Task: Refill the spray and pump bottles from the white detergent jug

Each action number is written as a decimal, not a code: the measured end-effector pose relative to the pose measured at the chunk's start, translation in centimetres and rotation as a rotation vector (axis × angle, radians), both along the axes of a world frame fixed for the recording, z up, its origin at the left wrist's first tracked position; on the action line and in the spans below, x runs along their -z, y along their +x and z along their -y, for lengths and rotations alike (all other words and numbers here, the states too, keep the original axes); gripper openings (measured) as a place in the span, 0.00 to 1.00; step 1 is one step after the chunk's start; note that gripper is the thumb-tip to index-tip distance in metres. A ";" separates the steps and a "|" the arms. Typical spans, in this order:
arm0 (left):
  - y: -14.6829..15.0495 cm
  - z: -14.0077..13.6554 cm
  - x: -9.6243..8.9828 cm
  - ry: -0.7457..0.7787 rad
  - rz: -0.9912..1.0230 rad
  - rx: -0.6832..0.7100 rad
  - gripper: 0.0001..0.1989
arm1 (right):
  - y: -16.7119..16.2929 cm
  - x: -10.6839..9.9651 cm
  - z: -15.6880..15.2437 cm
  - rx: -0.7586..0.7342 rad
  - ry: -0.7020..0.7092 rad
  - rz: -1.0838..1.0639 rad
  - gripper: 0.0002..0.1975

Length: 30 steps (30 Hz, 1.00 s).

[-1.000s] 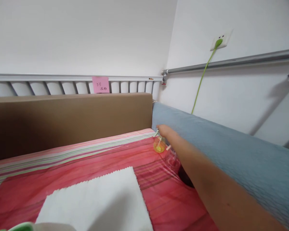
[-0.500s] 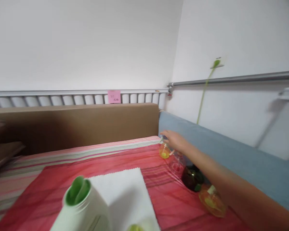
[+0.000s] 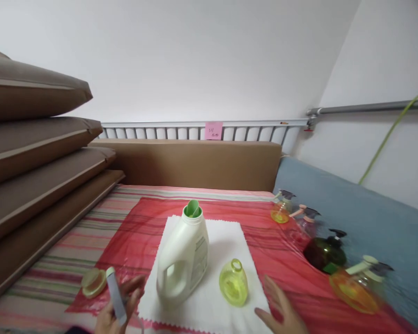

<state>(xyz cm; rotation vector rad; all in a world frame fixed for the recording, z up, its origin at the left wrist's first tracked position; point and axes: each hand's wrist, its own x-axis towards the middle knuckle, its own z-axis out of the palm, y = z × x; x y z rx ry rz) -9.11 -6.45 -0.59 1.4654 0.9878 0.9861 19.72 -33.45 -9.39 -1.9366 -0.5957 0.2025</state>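
My left hand [image 3: 121,304] is closed around a grey pump head [image 3: 116,297] with a pale green nozzle tip. Below it a thin, clear tube seems to hang. My right hand [image 3: 282,306] is open, fingers spread, just right of a small yellow-green translucent bottle [image 3: 234,283] with an uncovered neck. Between my hands a large white jug [image 3: 183,260] stands upright, its green pouring spout showing at the mouth. Both jug and bottle rest on a white cloth [image 3: 226,227]. A pale green round cap [image 3: 93,283] lies left of my left hand.
Along the right side stand several pump bottles: a clear one with yellow liquid [image 3: 281,211], a pink one [image 3: 301,229], a dark one [image 3: 325,255] and an orange one [image 3: 357,290]. Red sheeting [image 3: 125,241] covers the striped cloth. Brown cushions [image 3: 38,181] are stacked at left.
The view has swung left and down. My right hand has come back from the far pump bottle to beside the yellow-green bottle. My left hand with the pump head has entered view.
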 end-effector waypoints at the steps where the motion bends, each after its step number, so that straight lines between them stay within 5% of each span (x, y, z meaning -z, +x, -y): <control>1: 0.4 0.1 -0.4 0.034 -0.002 0.016 0.26 | -0.8 0.7 -0.8 0.000 0.010 0.025 0.37; 9: 5.2 0.9 0.2 0.109 0.113 0.166 0.29 | -2.9 1.5 -6.7 0.032 0.045 0.215 0.37; 18: 7.3 0.0 2.3 0.104 0.149 0.172 0.24 | -2.4 3.8 -8.7 0.046 0.108 0.219 0.38; 25: 7.8 -0.6 0.9 0.152 0.199 0.156 0.25 | -1.9 1.3 -9.0 0.103 0.181 0.149 0.34; 30: 5.6 -1.5 -1.5 0.193 0.057 0.319 0.30 | -0.2 -2.6 -6.7 0.087 0.181 0.169 0.35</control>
